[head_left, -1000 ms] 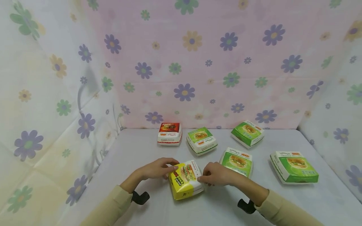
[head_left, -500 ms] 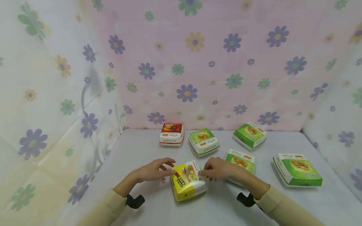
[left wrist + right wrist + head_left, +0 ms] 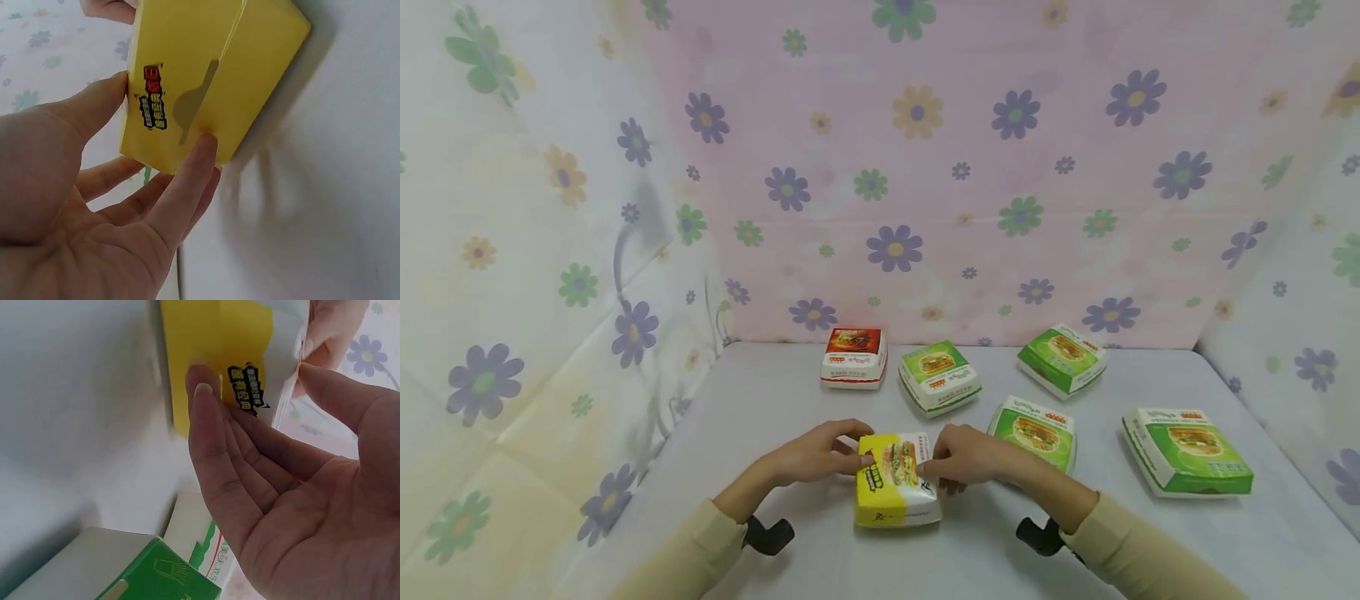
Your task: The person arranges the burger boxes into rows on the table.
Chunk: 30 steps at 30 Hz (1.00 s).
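Note:
A yellow and white burger box [image 3: 897,500] with a printed sandwich on its lid sits at the front middle of the table. My left hand [image 3: 820,452] holds its left end, thumb on the lid's edge. A fingertip of that hand presses the yellow side wall [image 3: 187,69] in the left wrist view. At the opposite end, my right hand [image 3: 964,454] grips the box, its thumb on the lid edge and its fingers [image 3: 205,419] along the side. The other fingers of both hands are partly hidden behind the box.
Behind stand a red and white burger box [image 3: 853,358] and a green one [image 3: 940,377]. More green boxes lie to the right: one [image 3: 1036,429] close beyond my right hand, one [image 3: 1062,360] at the back, one [image 3: 1189,452] farther right. Flowered cloth [image 3: 925,183] encloses the table.
The yellow box has turned so its front edge lies square to me. Half a second ago my left fingers stood more apart from it; now both hands have come in against its ends.

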Available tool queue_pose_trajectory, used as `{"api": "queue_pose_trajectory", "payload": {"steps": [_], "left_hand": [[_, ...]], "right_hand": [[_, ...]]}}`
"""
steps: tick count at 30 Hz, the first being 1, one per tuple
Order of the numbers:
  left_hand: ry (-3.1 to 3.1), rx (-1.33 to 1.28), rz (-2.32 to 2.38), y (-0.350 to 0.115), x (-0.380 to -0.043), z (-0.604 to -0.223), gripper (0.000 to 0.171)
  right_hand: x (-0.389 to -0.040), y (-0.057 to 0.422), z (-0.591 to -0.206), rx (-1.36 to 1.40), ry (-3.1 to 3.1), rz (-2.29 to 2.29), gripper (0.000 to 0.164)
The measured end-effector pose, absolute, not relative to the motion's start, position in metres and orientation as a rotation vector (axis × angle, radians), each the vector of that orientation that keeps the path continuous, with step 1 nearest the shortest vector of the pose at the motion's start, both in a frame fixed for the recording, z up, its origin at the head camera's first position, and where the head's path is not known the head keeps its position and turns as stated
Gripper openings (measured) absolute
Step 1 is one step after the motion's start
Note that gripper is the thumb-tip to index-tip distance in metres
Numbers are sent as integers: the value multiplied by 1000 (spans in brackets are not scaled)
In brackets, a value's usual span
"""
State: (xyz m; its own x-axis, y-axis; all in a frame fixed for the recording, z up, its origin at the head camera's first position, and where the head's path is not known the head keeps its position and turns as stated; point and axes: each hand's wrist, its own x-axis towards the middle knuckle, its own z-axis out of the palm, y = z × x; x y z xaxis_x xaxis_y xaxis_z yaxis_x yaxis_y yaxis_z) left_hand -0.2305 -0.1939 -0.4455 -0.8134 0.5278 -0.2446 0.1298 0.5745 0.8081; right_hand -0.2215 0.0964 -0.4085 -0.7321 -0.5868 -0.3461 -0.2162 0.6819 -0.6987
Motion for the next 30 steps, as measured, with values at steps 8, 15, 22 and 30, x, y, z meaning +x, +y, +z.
{"api": "queue_pose_trajectory", "payload": {"steps": [8,15,22,30], "left_hand": [[2317,526,1213,-190,-238,-446,46],[2303,521,1202,-193,-235,-446,60],[2297,474,1103,-203,-226,-445,74],[2281,483,1084,-201,-221,-444,81]], "right_hand": [[-217,99,-409,-630,2293,-878,34],[-221,105,-406,-572,2314,-843,38],[-230,107,-402,-519,2403,-812,39],[-239,99,-408,-678,2441,-762,58]]}}
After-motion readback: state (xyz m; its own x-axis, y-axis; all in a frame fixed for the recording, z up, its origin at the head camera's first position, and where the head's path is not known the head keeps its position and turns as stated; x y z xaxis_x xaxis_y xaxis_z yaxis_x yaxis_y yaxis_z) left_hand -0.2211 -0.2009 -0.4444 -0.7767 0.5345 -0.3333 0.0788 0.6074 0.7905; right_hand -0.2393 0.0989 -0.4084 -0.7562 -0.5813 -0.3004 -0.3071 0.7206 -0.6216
